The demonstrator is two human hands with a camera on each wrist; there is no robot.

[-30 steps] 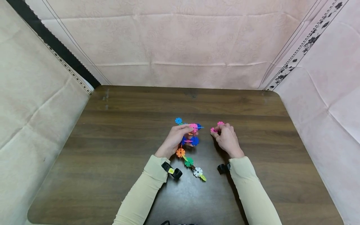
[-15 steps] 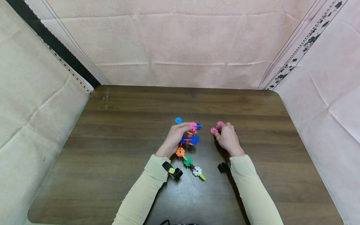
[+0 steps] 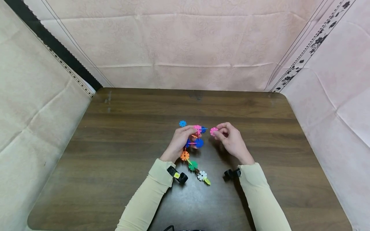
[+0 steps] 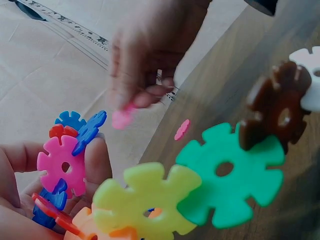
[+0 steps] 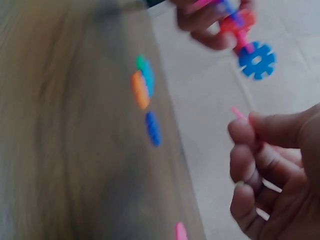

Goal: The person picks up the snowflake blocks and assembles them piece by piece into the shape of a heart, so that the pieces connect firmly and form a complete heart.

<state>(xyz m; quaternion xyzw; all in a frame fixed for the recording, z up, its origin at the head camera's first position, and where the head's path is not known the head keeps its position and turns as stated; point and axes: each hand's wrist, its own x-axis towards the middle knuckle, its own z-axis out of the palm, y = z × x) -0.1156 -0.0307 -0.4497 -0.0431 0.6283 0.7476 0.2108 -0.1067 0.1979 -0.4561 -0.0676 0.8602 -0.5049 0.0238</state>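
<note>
My left hand (image 3: 177, 145) grips a linked chain of slotted plastic flower discs. A pink disc (image 4: 62, 167) and a blue disc (image 4: 90, 132) show at the fingers in the left wrist view. From there the chain trails down past an orange disc (image 3: 185, 156), a green disc (image 3: 192, 165), a brown disc (image 4: 277, 107) and a white disc (image 3: 202, 175). To the right, my right hand (image 3: 233, 141) pinches a single pink flower disc (image 3: 214, 131) between thumb and forefinger. A short gap separates that disc from the held chain.
Loose discs lie on the wooden table (image 3: 130, 192): an orange disc (image 5: 140, 90), a blue disc (image 5: 153, 129) and a pink disc (image 4: 182, 129) among them. A pale patterned cloth (image 3: 185, 41) hangs beyond the table's far edge.
My right hand has lifted a pink disc off the table and moved it left toward the chain. My left hand stays almost in place, still gripping the chain.
</note>
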